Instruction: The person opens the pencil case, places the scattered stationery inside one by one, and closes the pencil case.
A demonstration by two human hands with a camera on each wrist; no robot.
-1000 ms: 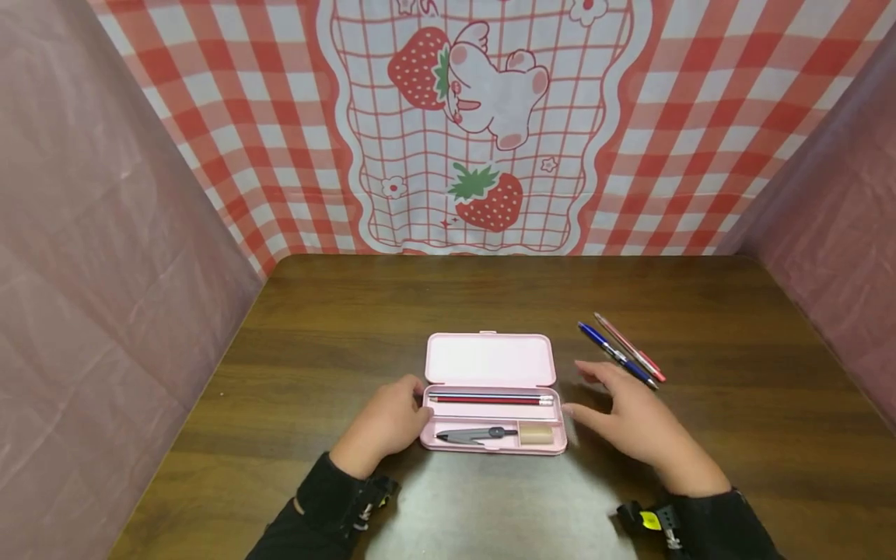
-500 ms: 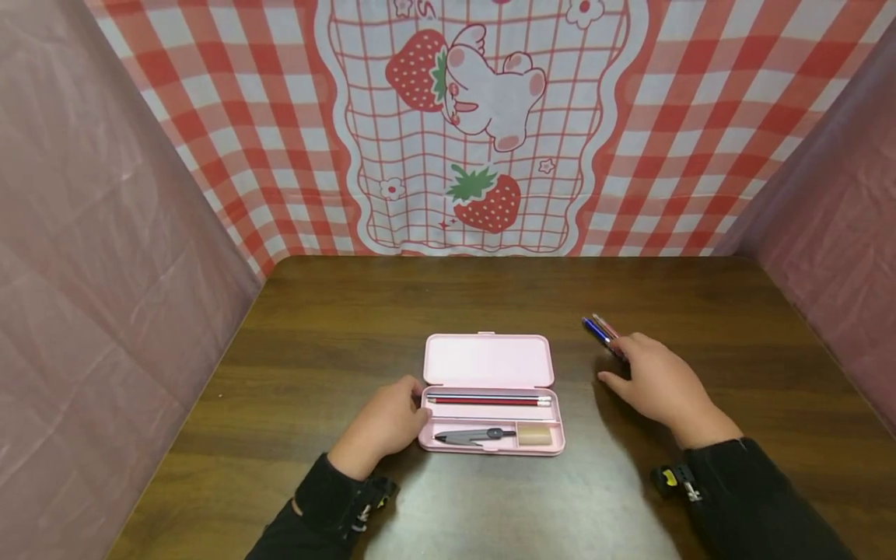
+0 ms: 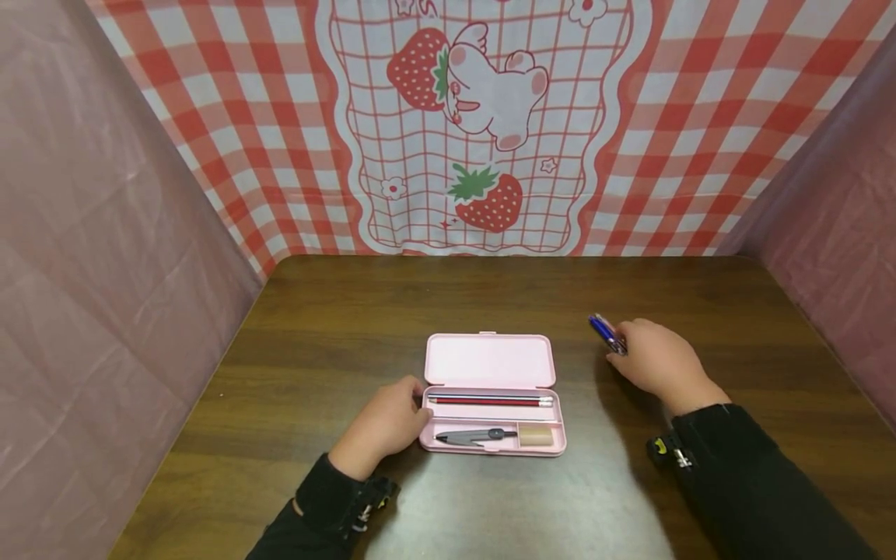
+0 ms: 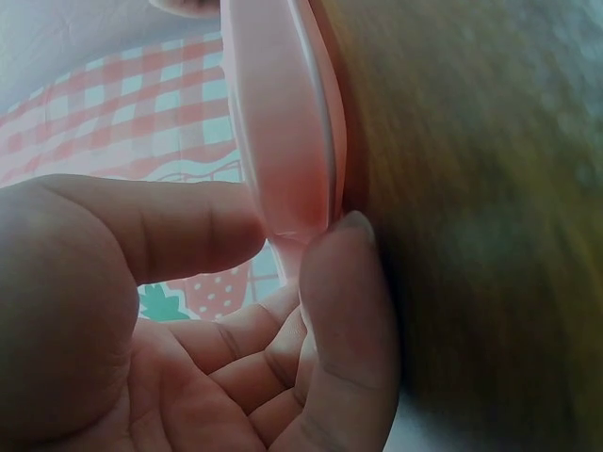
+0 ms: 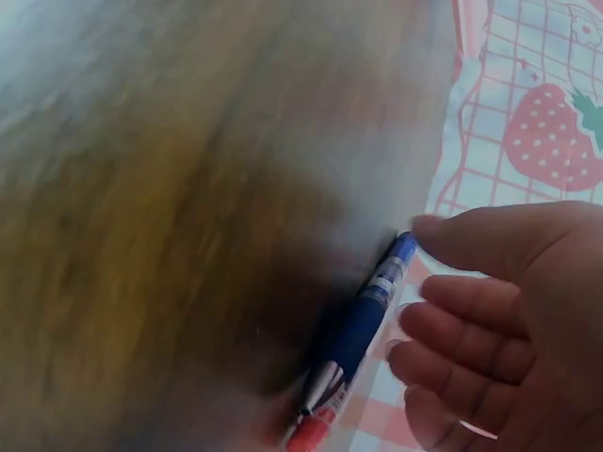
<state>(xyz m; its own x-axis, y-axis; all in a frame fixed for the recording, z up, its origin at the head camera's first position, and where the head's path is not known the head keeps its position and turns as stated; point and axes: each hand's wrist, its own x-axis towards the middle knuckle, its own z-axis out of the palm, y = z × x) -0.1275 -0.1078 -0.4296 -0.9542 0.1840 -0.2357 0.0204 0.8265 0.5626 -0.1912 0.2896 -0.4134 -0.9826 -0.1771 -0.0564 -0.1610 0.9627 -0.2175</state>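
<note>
A pink pencil case (image 3: 490,361) lies open on the table, its lid laid back. Inside are two pencils (image 3: 490,400), a grey drawing compass (image 3: 469,436) and a tan block (image 3: 535,435) in the small compartment. My left hand (image 3: 388,418) grips the case's left end; in the left wrist view thumb and finger pinch the pink edge (image 4: 287,113). To the right, my right hand (image 3: 661,358) pinches a blue pen (image 3: 603,330) and a red pen (image 5: 311,433) together. Their near ends are hidden under that hand in the head view.
The brown wooden table (image 3: 336,327) has a red-and-white checked cloth (image 3: 280,117) hanging behind it. Pinkish fabric (image 3: 126,257) hangs at the left, with more at the right. A device is strapped to each dark sleeve.
My right hand has moved from beside the case's right end to the pens and taken hold of them. They now lie close together. The left hand and case have stayed put.
</note>
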